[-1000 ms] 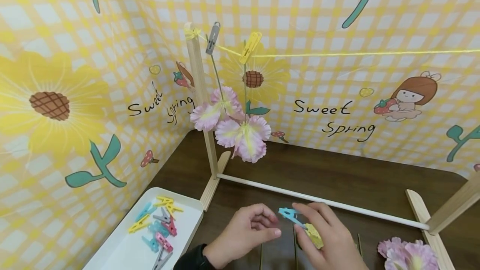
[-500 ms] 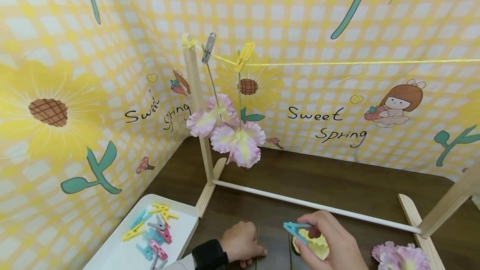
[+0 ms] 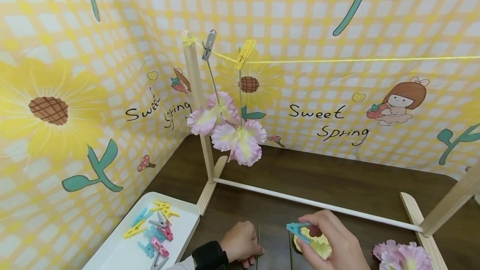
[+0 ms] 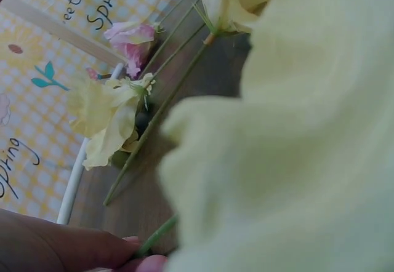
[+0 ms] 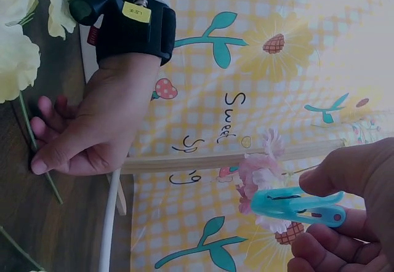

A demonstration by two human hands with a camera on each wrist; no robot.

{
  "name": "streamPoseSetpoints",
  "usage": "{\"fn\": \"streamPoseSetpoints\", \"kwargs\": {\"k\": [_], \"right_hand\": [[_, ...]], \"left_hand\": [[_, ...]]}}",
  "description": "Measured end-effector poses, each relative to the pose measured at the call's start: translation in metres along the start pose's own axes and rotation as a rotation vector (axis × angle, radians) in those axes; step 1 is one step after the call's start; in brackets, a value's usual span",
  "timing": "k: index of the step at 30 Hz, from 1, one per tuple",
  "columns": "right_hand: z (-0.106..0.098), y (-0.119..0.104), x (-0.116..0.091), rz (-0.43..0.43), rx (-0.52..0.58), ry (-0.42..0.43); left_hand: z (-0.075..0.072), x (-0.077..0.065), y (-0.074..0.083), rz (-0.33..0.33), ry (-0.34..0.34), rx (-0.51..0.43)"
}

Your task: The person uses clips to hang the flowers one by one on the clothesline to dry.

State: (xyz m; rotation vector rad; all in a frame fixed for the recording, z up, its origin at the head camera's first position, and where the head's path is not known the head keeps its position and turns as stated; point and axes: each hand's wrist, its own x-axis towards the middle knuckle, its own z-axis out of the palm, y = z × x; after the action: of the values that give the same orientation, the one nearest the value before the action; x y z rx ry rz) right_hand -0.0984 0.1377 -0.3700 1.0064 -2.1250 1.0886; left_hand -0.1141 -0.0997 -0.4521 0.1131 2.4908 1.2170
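Note:
My left hand (image 3: 241, 243) is low over the table and pinches a thin green stem (image 4: 157, 234) between thumb and finger. A pale yellow flower (image 5: 17, 60) tops that stem; in the left wrist view its petals fill much of the right side, blurred. My right hand (image 3: 335, 241) holds a light blue clothespin (image 3: 298, 232) between thumb and fingers, well apart from the left hand. Behind the clothespin, on the table, lies another pale yellow flower (image 3: 314, 241), partly hidden by the right hand.
Two pink flowers (image 3: 245, 143) hang upside down from a yellow string (image 3: 337, 60), held by a grey clothespin (image 3: 209, 46) and a yellow one (image 3: 245, 54). A wooden post (image 3: 196, 82) stands left. The white tray (image 3: 112, 243) bears several clothespins. Another pink flower (image 3: 403, 255) lies right.
My left hand has gone down from beside the blue clothespin to the table and pinched a stem. The right hand has lowered slightly, with the clothespin in it. The head view has shifted a little.

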Motion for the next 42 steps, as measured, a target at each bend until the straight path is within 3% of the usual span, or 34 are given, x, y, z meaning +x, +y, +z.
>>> {"fn": "streamPoseSetpoints", "kwargs": {"k": [3, 6, 13, 19, 24, 28, 35, 39, 42], "right_hand": [[-0.003, -0.001, 0.001, 0.021, -0.015, 0.028], [-0.011, -0.001, 0.003, 0.052, -0.038, 0.070], [-0.036, 0.003, 0.012, 0.097, -0.109, 0.192], [-0.051, 0.001, 0.022, 0.110, -0.107, 0.208], [-0.055, -0.005, 0.027, 0.169, -0.099, 0.174], [-0.056, -0.007, 0.029, 0.158, -0.097, 0.167], [-0.061, -0.003, 0.038, 0.057, -0.128, 0.199], [-0.065, -0.003, 0.046, 0.042, -0.108, 0.191], [-0.065, -0.004, 0.054, -0.018, -0.067, 0.208]], "left_hand": [[-0.005, -0.006, 0.003, 0.054, 0.012, -0.057], [-0.016, -0.018, 0.018, 0.186, 0.048, -0.069], [-0.066, -0.047, 0.087, 0.533, 0.263, 0.109], [-0.112, -0.044, 0.149, 0.776, 0.480, 0.238], [-0.145, -0.032, 0.193, 0.807, 0.527, 0.205], [-0.162, -0.021, 0.212, 0.800, 0.564, 0.195], [-0.175, 0.004, 0.222, 0.801, 0.658, 0.248], [-0.177, 0.014, 0.225, 0.791, 0.720, 0.304], [-0.177, 0.020, 0.228, 0.785, 0.745, 0.322]]}}
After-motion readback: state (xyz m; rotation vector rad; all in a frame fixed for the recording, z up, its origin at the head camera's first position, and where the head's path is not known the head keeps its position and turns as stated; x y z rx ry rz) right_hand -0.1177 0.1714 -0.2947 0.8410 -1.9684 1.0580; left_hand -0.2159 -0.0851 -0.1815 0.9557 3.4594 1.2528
